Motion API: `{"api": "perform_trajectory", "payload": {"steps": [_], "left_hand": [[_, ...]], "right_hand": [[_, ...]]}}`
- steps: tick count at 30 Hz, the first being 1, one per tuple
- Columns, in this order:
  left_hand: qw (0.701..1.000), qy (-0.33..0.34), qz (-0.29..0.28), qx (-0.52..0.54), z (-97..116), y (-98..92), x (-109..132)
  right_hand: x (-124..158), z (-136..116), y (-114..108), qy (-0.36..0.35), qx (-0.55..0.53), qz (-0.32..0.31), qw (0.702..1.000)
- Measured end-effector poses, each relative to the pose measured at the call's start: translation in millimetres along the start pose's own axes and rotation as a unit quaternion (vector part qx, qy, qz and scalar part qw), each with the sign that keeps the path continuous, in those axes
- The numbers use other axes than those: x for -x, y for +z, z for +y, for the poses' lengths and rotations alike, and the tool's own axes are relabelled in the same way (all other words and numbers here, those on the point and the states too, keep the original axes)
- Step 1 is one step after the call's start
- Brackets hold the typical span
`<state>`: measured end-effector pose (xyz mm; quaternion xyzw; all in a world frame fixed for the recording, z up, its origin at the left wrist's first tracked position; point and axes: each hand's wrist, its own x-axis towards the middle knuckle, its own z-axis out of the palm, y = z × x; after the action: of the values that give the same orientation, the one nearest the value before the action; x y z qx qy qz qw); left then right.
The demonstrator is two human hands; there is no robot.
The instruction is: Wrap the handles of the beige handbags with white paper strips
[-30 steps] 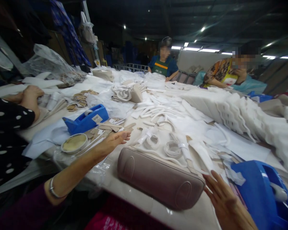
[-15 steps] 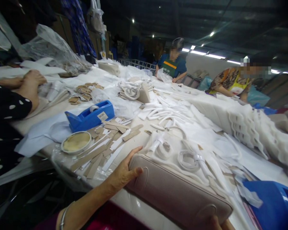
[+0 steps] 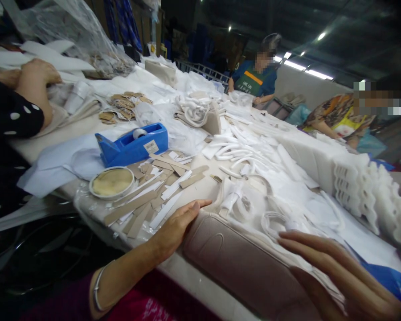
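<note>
A mauve-beige leather handbag (image 3: 240, 263) lies at the table's near edge, its smooth panel with a curved raised seam facing me. My left hand (image 3: 177, 227) rests flat against the bag's left end, fingers stretched out toward its top corner. Over the right part of the bag, my right hand (image 3: 341, 272) has its fingers outstretched and apart, the thumb lower, near the front panel. Whether it presses on the bag I cannot tell. On the bag's pale upper side lie a wrapped strap loop (image 3: 240, 200) and a coiled clear-wrapped loop (image 3: 276, 223).
Left of the bag are cardboard and paper strips (image 3: 157, 191), a round tub (image 3: 112, 182) and a blue tape dispenser (image 3: 133, 145). White foam tubes (image 3: 234, 145) lie beyond; foam sheets (image 3: 354, 178) stack at right, near a blue object (image 3: 390, 281). Co-workers stand around the table.
My right hand has come up from the bag's lower right corner to over its top edge. My left thumb has lifted off the front panel. The view has shifted slightly.
</note>
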<state>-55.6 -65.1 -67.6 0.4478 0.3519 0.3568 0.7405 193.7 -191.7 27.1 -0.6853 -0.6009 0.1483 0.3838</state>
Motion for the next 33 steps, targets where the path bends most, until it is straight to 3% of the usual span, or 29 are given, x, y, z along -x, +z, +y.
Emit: {"api": "perform_trajectory", "payload": {"steps": [2,5,8,11,19,24,28,33], "left_hand": [[0.999,-0.001,0.002,0.042,-3,0.1,-1],[0.988,-0.013,0.004,0.151,-10,-1.3,-7],[0.971,-0.027,-0.008,0.238,-17,-2.4,-18],[0.962,-0.053,-0.030,0.267,-22,-1.9,-27],[0.963,-0.081,-0.048,0.254,-37,2.5,-32],[0.976,-0.037,-0.046,0.210,-48,4.9,-36],[0.990,0.017,-0.068,0.125,-52,2.3,-38],[0.991,0.098,-0.074,-0.052,-49,-2.7,-38]], "right_hand": [[-23,-35,34,-0.101,0.075,-0.102,0.987],[-47,-63,76,-0.193,0.150,-0.158,0.957],[-57,-65,97,-0.222,0.213,-0.194,0.932],[-56,-59,105,-0.224,0.240,-0.199,0.923],[-44,-52,110,-0.158,0.228,-0.156,0.948],[-32,-62,115,-0.105,0.203,-0.100,0.968],[-20,-61,120,-0.123,0.203,-0.035,0.971],[-9,-60,128,-0.203,0.195,0.066,0.957]]}}
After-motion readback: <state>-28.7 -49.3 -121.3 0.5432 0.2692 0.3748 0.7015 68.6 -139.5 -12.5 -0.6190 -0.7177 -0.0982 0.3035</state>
